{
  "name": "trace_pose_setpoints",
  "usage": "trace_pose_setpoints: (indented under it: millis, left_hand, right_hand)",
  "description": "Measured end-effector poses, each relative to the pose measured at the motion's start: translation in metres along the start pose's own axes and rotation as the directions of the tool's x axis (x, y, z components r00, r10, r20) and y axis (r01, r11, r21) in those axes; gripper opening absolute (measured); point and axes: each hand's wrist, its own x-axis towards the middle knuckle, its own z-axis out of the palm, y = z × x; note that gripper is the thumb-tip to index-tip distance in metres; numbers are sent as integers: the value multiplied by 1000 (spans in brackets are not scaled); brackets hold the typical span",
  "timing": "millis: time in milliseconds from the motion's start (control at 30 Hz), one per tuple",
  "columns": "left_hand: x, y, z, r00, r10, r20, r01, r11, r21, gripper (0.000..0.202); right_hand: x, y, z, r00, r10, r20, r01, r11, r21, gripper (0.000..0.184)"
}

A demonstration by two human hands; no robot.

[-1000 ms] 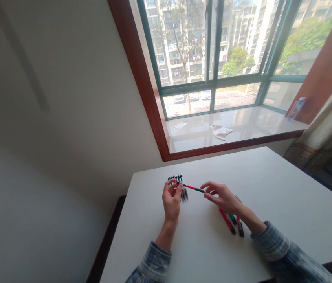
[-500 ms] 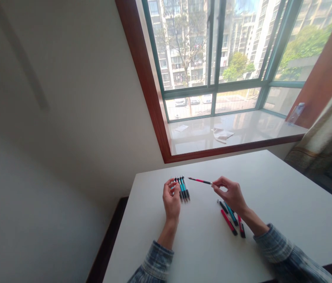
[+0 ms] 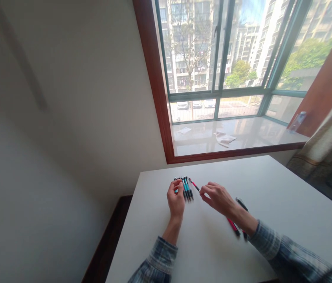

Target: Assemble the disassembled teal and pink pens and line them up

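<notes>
A row of pens (image 3: 187,190) with teal and black barrels lies side by side on the white table (image 3: 207,251). My left hand (image 3: 176,199) is at the row's left side, its fingers loosely curled and apart, covering some of the pens. Between the thumb and fingers of my right hand (image 3: 217,197) is a red and black pen (image 3: 194,184), tilted, its far end close to the top right of the row. Under my right forearm lie loose pens, among them a red pen (image 3: 233,226) and a black one (image 3: 242,204); the arm hides the others partly.
Behind the table a window sill (image 3: 195,147) holds a crumpled white cloth or paper (image 3: 225,139), a flat white sheet (image 3: 184,130) and a clear bottle (image 3: 298,122). A wall (image 3: 95,137) rises on the left, and a curtain (image 3: 325,137) hangs at the right.
My right hand has moved left with the red and black pen, bringing it beside the row and turning it steeper. My left hand stays by the row. The view has shifted slightly.
</notes>
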Motion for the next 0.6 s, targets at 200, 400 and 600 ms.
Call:
trace_pose_setpoints:
  millis: [200, 400, 600]
  left_hand:
    - [-1, 3, -3, 1000, 20, -12, -20, 1000, 21, 23]
    - [-1, 4, -3, 999, 32, -22, -32, 999, 24, 21]
    - [-1, 0, -1, 999, 34, 9, -34, 999, 30, 22]
  right_hand:
    - [11, -6, 16, 992, -84, 95, 96, 988, -124, 16]
    - [9, -5, 24, 981, -92, 170, 98, 995, -30, 14]
    - [-3, 28, -1, 999, 11, 46, -18, 988, 156, 16]
